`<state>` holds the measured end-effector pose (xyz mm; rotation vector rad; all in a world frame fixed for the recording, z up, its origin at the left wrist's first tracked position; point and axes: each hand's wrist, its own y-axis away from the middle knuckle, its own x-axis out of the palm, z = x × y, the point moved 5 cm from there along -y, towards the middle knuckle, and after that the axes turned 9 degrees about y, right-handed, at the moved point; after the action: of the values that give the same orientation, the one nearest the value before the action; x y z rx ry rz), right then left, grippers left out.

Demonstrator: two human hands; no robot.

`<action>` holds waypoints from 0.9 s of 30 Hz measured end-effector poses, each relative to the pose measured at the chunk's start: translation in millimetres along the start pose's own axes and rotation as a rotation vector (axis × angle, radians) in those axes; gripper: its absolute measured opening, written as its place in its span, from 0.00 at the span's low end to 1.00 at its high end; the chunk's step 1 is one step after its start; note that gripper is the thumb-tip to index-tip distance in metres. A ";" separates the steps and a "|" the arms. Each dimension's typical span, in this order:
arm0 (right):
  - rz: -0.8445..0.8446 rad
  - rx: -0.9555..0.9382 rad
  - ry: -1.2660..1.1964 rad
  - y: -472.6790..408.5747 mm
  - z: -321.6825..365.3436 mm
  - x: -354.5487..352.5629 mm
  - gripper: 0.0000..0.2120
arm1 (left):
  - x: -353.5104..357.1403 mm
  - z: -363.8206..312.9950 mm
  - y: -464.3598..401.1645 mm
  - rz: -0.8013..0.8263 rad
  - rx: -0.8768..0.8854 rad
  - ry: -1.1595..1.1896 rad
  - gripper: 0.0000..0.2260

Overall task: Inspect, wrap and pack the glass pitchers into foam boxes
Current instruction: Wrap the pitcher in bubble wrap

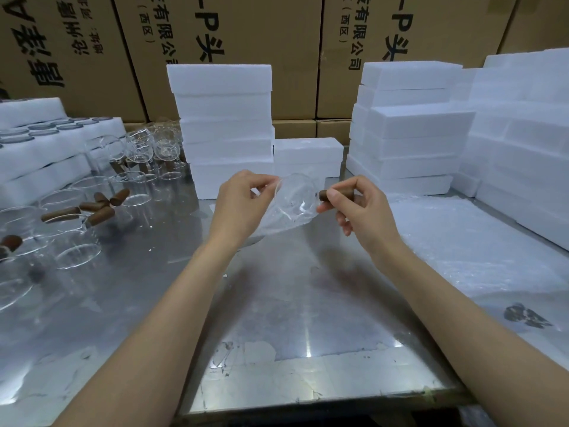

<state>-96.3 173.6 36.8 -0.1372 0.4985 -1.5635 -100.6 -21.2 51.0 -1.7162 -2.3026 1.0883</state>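
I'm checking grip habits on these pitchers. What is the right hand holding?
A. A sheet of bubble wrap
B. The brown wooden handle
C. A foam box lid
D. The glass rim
B: the right hand pinches the brown wooden handle of the glass pitcher, while the left hand holds its rim side.

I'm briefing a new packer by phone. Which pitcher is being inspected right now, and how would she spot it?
Start at the steel table; above its middle, in front of the foam boxes, two hands meet. The glass pitcher is between them. Unlike those standing at the table's left, it is lifted, with the right hand gripping its brown handle.
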 end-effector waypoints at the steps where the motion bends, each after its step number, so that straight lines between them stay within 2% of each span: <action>1: -0.022 -0.006 -0.005 0.3 0.8 -0.7 0.04 | 0.8 -2.6 0.5 -0.019 0.036 -0.044 0.07; 7: -0.024 0.023 -0.024 1.8 -2.7 2.6 0.04 | -1.8 -13.7 2.1 -0.133 0.157 -0.067 0.11; 11: -0.029 -0.165 0.201 6.5 3.6 11.7 0.06 | 2.7 -27.3 8.2 -0.176 0.257 -0.061 0.10; 16: -0.030 -0.342 0.443 12.5 6.6 27.7 0.05 | 27.4 -52.3 28.2 -0.073 0.478 -0.162 0.09; 19: -0.048 -0.314 0.453 8.7 2.4 29.8 0.02 | 37.1 -66.4 37.9 -0.036 0.571 -0.170 0.10; 24: -0.018 -0.306 0.408 6.8 2.8 30.1 0.06 | 46.0 -80.9 49.2 -0.003 0.691 -0.099 0.13; 27: -0.030 -0.262 0.235 3.4 1.4 26.3 0.09 | 40.4 -82.2 45.5 -0.012 0.734 -0.121 0.14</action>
<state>-94.4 147.8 31.1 -0.1622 0.8901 -1.5469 -41.9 59.7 72.5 -1.3545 -1.6190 1.7741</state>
